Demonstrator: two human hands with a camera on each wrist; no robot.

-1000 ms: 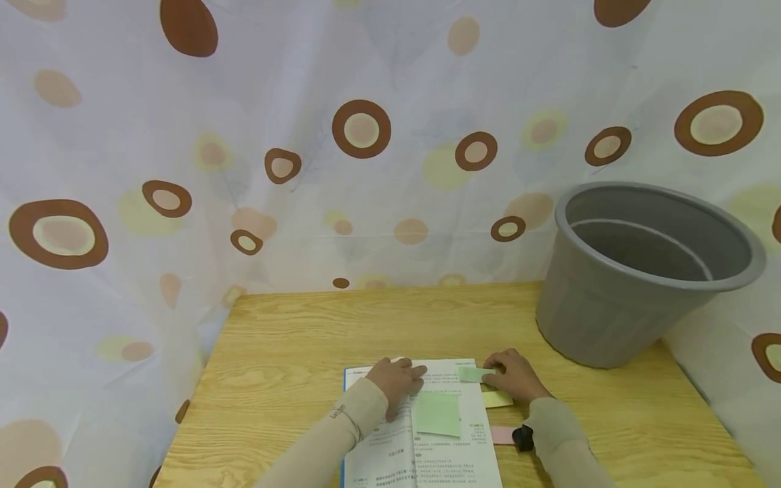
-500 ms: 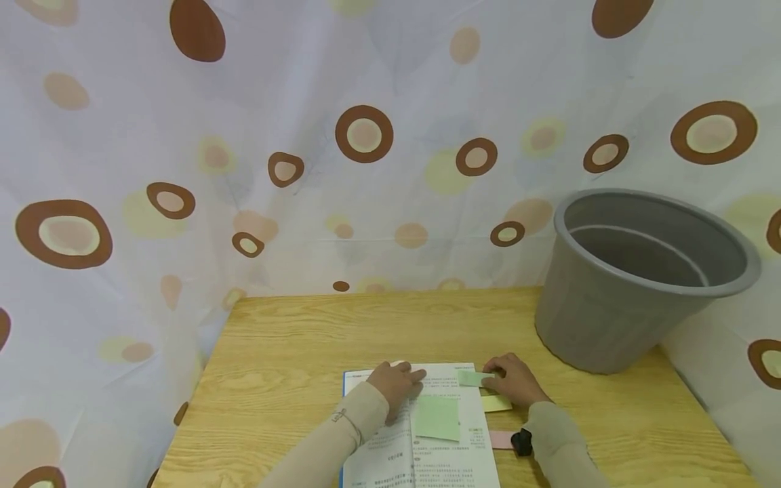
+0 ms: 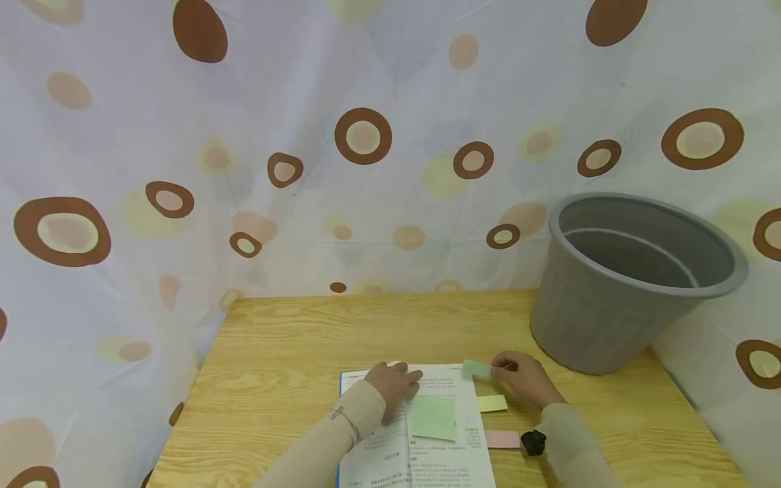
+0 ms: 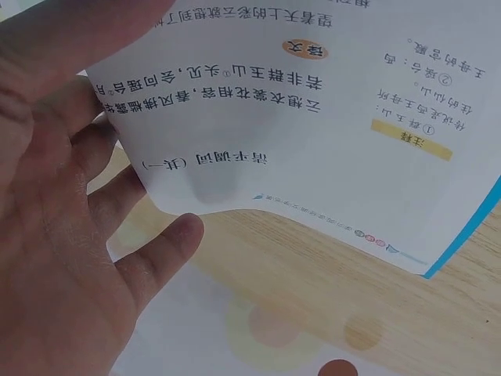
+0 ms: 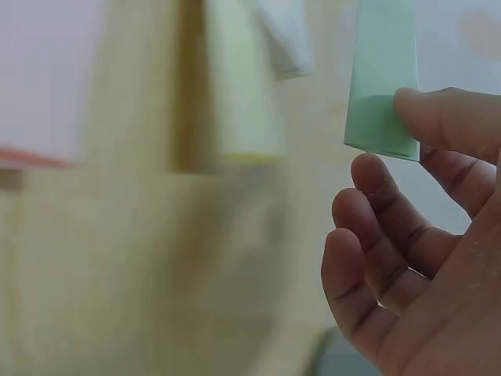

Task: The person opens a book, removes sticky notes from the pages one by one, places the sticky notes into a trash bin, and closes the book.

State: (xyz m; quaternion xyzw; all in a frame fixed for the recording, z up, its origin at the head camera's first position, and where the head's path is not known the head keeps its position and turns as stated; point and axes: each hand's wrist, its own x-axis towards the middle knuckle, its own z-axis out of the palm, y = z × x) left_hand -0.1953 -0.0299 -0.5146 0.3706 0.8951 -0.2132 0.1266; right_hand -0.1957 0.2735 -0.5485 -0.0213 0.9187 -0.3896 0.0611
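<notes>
An open book [image 3: 451, 468] with printed pages and a blue cover edge lies at the front of the table. My left hand [image 3: 390, 385] rests across its middle fold near the top, fingers spread. From the left wrist, that hand [image 4: 70, 204] sits beside the curved left page [image 4: 313, 157]. At the book's upper right corner, my right hand [image 3: 526, 377] pinches a folded green paper strip [image 3: 477, 369] between thumb and forefinger. In the right wrist view the green strip [image 5: 383, 117] hangs from the thumb, the other fingers loosely curled below. A green sticky note [image 3: 434, 419] lies on the right page.
Yellow [image 3: 492, 403] and pink strips [image 3: 503, 439] stick out from the book's right edge. Near the pink one, a black device [image 3: 533, 442] sits at my right wrist. A large grey bucket [image 3: 610, 318] stands at the table's back right, before a patterned curtain [image 3: 378, 190].
My right hand has drawn the green strip rightward; it now tilts and overlaps the page only at its corner. The left hand has stayed in place on the book.
</notes>
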